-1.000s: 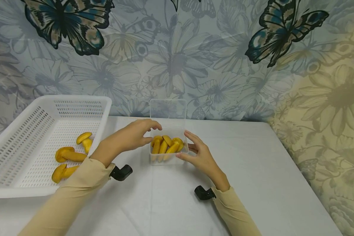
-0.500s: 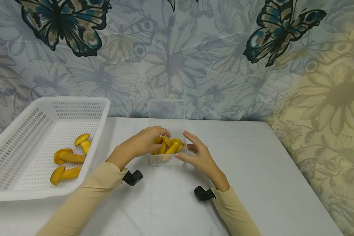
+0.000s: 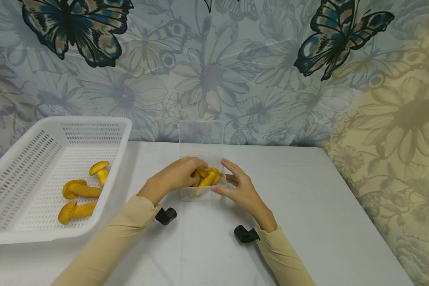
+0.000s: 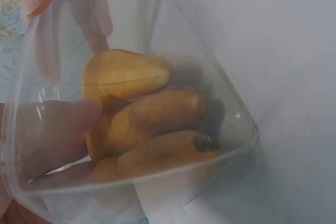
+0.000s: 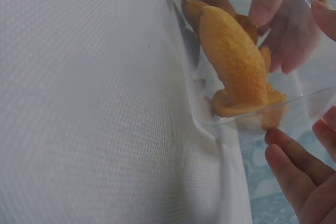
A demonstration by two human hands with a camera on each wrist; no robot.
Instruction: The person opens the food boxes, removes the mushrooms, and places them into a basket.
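The left hand (image 3: 180,172) reaches down into a clear plastic box (image 3: 200,194), its fingers touching yellow mushrooms (image 3: 209,178) at the box's left side. Through the wall in the left wrist view, a fingertip rests against the caps of the mushrooms (image 4: 152,114), which lie side by side. The right hand (image 3: 243,188) holds the box's right side, thumb at the front corner and forefinger at the back. In the right wrist view, one large mushroom (image 5: 231,56) lies nearest the wall, and right fingertips (image 5: 275,137) meet the box. Mushrooms partly hide behind the left hand in the head view.
A white perforated basket (image 3: 109,208) stands to the left, with three more mushrooms (image 3: 80,190) in it. The box's clear lid (image 3: 201,133) stands raised at the back, against the patterned wall (image 3: 264,87). A white cloth (image 3: 289,171) covers the table.
The left hand has moved right and down from the box's left edge onto the mushrooms, covering those at the left. The right hand has stayed at the box.
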